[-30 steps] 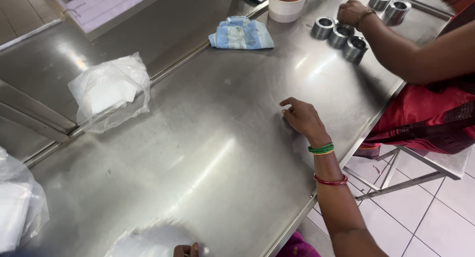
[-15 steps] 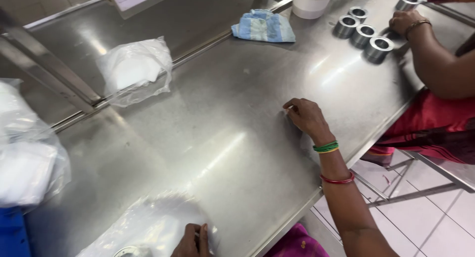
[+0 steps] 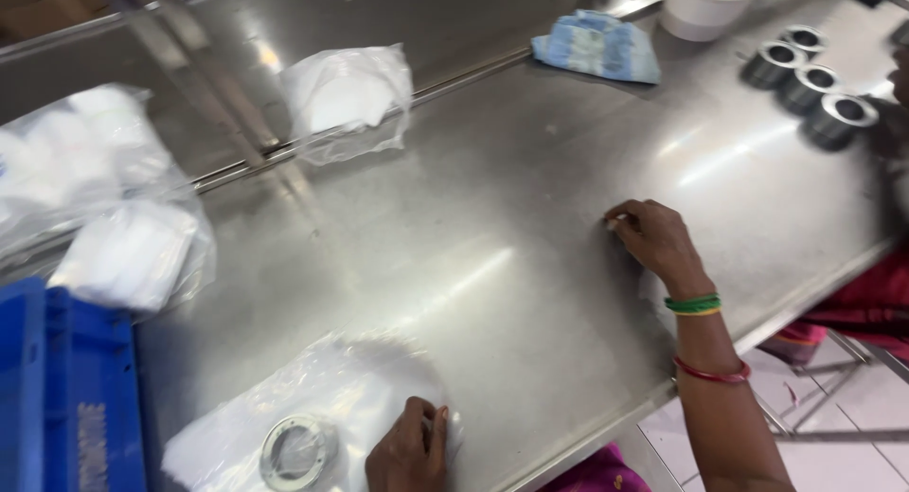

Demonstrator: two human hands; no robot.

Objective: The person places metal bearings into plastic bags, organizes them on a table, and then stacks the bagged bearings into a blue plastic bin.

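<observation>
Head view looks down on a clear plastic bag (image 3: pixel 312 416) lying flat at about seven o'clock on the steel worktop (image 3: pixel 492 265), with a metal ring (image 3: pixel 299 450) resting on or inside it; blur hides which. The bag's long axis runs from eight o'clock toward two o'clock, and the ring sits at its lower end. The left hand (image 3: pixel 409 447) is by far the nearer: it presses on the bag's right edge with fingers curled, apparently pinching the film, and the ring lies just beside it toward nine o'clock. The right hand (image 3: pixel 655 241) rests well apart at about three o'clock, fingers loosely bent with the tips on bare steel, holding nothing that can be made out. Between the two hands the steel carries nothing. Outward, a blue crate (image 3: pixel 66 397) stands at nine o'clock, touching a large bag of white pads (image 3: pixel 104 208) beyond it. A smaller bag of white material (image 3: pixel 348 99) lies at twelve o'clock, a blue cloth (image 3: pixel 597 45) at one o'clock, and a white cup (image 3: pixel 705 7) beside it. Three metal cylinders (image 3: pixel 805 80) stand in a row at two o'clock.
</observation>
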